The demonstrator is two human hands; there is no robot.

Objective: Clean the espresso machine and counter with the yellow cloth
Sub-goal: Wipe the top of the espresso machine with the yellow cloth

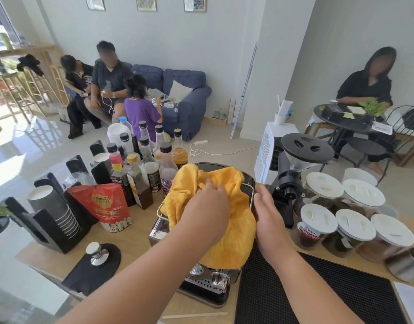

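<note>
Yellow cloth, soft, light and limp, drapes over the top of the espresso machine, where our left hand grips a bunched fold, the hold we judge best, while our right hand, fingers loose, seems to steady the machine's side.

Head view, apparently close, down onto counter.

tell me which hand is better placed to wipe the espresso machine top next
Left. The left hand grips the yellow cloth bunched over the top of the espresso machine. The right hand holds no cloth; it rests on the machine's right edge, likely better used to steady it.
</note>
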